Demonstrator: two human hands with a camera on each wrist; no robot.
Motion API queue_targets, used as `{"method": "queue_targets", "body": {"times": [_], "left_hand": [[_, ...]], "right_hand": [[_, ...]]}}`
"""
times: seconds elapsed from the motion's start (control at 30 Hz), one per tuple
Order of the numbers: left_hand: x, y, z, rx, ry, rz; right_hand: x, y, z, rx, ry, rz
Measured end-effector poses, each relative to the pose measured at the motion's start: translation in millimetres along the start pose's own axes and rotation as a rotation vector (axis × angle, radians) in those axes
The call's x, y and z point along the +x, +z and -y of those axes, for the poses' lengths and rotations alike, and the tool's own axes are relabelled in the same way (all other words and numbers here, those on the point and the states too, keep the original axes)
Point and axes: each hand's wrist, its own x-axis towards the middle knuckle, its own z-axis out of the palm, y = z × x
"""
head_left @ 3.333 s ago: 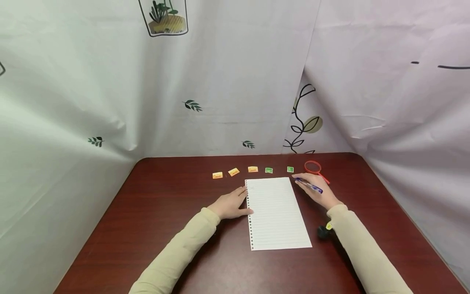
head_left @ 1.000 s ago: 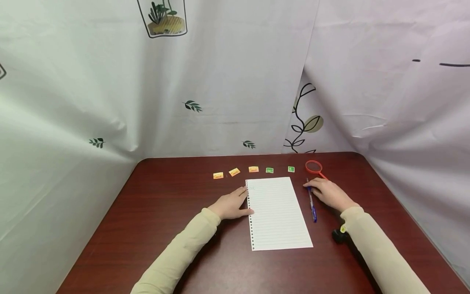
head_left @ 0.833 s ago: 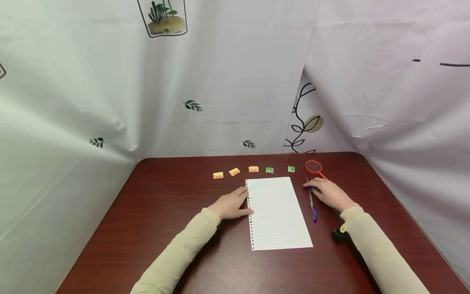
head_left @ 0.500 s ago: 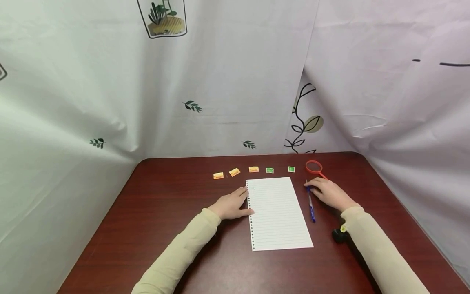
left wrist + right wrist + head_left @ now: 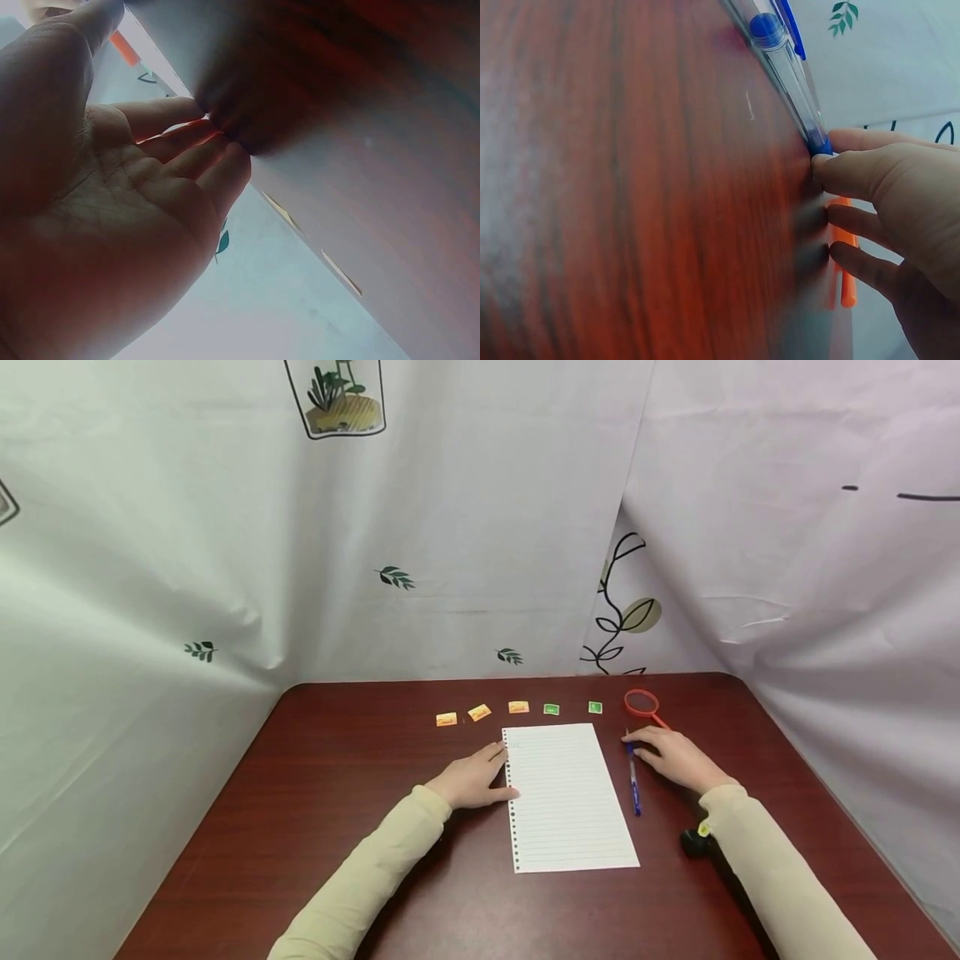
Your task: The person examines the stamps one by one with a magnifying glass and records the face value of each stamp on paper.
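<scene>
A white lined sheet of paper [image 5: 567, 802] with punched holes along its left side lies on the dark red table. My left hand [image 5: 468, 778] rests at that holed edge, fingers extended, thumb over the paper. To the right of the sheet, my right hand [image 5: 677, 757] pinches a clear-barrelled blue pen [image 5: 634, 783] near its front end, between thumb and index finger. In the right wrist view the pen [image 5: 789, 79] slants low along the tabletop, its blue rear end towards the camera. Faint marks show at the sheet's upper left.
Behind the paper are three orange stamp-like pieces [image 5: 480, 712] and two green ones [image 5: 551, 709]. A red magnifying glass [image 5: 641, 702] lies just beyond my right hand, its handle partly covered. Pale printed cloth [image 5: 465, 527] hangs behind the table [image 5: 360, 752].
Since the earliest frame, my right hand has moved right, and the pen has turned from slanting across the fingers to pointing away from me. Lately its rear end shifted slightly left. My left hand stays put.
</scene>
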Motion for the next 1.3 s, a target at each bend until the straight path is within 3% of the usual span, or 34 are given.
{"method": "queue_targets", "body": {"times": [0.5, 0.93, 1.0, 1.13, 1.3], "left_hand": [[2.5, -2.8, 4.2, -0.033, -0.001, 0.020], [-0.1, 1.8, 3.4, -0.043, -0.010, 0.012], [0.3, 2.4, 2.8, 0.010, 0.002, -0.012], [0.9, 3.0, 2.4, 0.210, 0.039, -0.097], [0.3, 0.5, 9.0, 0.397, 0.027, -0.177]], "right_hand": [[-0.8, -0.7, 0.5, 0.008, -0.004, -0.030], [-4.1, -2.9, 0.7, 0.037, -0.011, -0.007], [-4.9, -3.3, -1.0, 0.054, 0.003, -0.005], [-5.4, -6.2, -4.1, 0.087, 0.045, -0.002], [-6.4, -12.9, -6.3, 0.088, 0.079, -0.036]]}}
